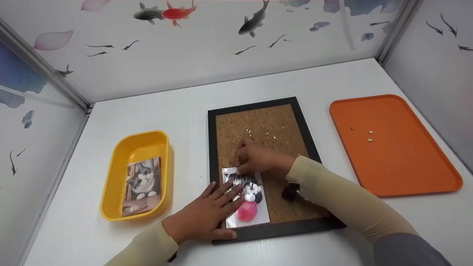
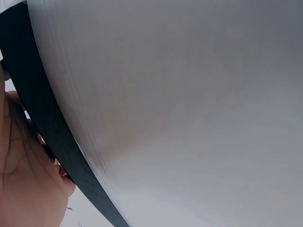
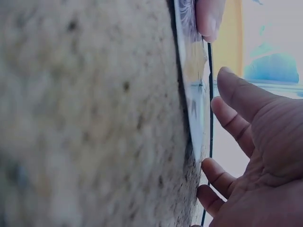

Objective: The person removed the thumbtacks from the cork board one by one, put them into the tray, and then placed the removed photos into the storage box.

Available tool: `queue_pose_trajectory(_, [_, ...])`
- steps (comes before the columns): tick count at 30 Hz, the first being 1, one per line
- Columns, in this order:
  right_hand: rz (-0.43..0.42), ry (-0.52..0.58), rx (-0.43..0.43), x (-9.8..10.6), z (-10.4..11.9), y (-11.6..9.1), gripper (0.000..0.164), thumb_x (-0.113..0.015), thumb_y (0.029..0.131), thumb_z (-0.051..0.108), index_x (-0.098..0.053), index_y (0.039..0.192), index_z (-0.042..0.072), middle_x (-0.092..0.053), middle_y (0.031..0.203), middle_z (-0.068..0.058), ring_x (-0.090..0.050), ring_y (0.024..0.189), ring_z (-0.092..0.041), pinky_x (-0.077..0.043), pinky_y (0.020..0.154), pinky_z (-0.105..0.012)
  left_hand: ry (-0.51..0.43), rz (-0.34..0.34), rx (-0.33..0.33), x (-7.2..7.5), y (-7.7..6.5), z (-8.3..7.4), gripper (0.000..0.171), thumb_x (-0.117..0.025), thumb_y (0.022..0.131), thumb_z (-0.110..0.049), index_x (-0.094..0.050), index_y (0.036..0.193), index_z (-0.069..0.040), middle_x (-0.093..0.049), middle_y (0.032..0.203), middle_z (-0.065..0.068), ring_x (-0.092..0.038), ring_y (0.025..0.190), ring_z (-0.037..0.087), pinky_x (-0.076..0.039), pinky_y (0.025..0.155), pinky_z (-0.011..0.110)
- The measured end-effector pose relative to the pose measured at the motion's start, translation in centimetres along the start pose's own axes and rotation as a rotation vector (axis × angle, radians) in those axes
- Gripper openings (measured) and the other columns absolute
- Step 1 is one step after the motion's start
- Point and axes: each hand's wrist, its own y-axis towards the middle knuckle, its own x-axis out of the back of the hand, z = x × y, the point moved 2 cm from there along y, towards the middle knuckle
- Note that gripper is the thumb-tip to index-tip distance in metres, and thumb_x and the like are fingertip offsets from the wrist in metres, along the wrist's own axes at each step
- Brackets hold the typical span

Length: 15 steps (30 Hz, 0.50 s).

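On the black-framed cork board (image 1: pixel 281 118) lies a glossy photo card (image 1: pixel 263 214) of a black-and-white animal with a pink ball, near the lower left corner. My left hand (image 1: pixel 207 214) is spread flat, its fingers across the card's left part and its thumb over the frame's bottom bar. At the card's top edge is my right hand (image 1: pixel 258 157), fingers bent and thumb pointing down. In the right wrist view this hand (image 3: pixel 265 151) has its fingertips close to the cork and card; whether it pinches something small is hidden. Several small gold tacks (image 1: pixel 274 137) sit on the cork above it.
A yellow bin (image 1: pixel 107 192) at left holds cat photos (image 1: pixel 144 184). On the right, an orange tray (image 1: pixel 406 147) carries three small gold tacks (image 1: pixel 370 132). Printed wall panels (image 1: pixel 207 48) border the white table (image 1: pixel 177 111) at the back and sides.
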Motion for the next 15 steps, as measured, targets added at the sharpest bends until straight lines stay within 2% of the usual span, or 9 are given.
queue_pose_trajectory(2, [0.004,0.064,-0.018,0.00,0.12,0.02,0.013,-0.078,0.086,0.016,-0.068,0.078,0.019,-0.046,0.119,0.000,-0.047,0.109,-0.019,-0.044,0.088,-0.037,0.006,-0.003,-0.002,-0.05,-0.02,0.02,0.085,-0.028,0.094,-0.075,-0.015,0.161,-0.023,-0.002,0.167,0.001,0.001,0.152,0.027,-0.011,0.117,0.059])
queue_pose_trajectory(5, [-0.006,0.093,-0.031,-0.05,0.22,0.01,0.014,-0.078,0.085,0.012,-0.069,0.077,0.018,-0.047,0.118,-0.001,-0.046,0.109,-0.019,-0.044,0.089,-0.038,0.017,-0.018,-0.010,-0.15,0.00,-0.01,0.085,-0.028,0.095,-0.074,-0.016,0.161,-0.022,-0.003,0.167,0.003,-0.001,0.152,0.029,-0.012,0.116,0.060])
queue_pose_trajectory(7, [-0.019,0.060,-0.030,-0.14,0.23,-0.03,0.014,-0.078,0.085,0.013,-0.069,0.076,0.019,-0.048,0.117,-0.001,-0.045,0.110,-0.019,-0.039,0.093,-0.043,0.009,-0.021,-0.013,-0.16,0.00,-0.05,0.085,-0.029,0.095,-0.074,-0.016,0.161,-0.021,-0.003,0.167,0.003,-0.001,0.152,0.030,-0.012,0.116,0.060])
queue_pose_trajectory(11, [-0.047,-0.078,-0.001,-0.48,0.24,-0.10,0.015,-0.079,0.084,0.018,-0.068,0.076,0.022,-0.049,0.117,0.000,-0.042,0.111,-0.021,-0.028,0.098,-0.053,0.003,-0.019,-0.009,-0.19,-0.03,-0.04,0.084,-0.029,0.095,-0.073,-0.016,0.161,-0.021,-0.003,0.167,0.003,-0.001,0.152,0.030,-0.012,0.116,0.061])
queue_pose_trajectory(15, [-0.066,-0.139,0.011,-0.70,0.21,-0.24,0.016,-0.078,0.085,0.020,-0.066,0.076,0.023,-0.048,0.117,0.001,-0.040,0.113,-0.022,-0.025,0.100,-0.056,0.018,-0.018,-0.011,-0.22,-0.01,0.03,0.084,-0.028,0.095,-0.074,-0.017,0.161,-0.022,-0.005,0.167,0.003,-0.001,0.152,0.030,-0.013,0.116,0.060])
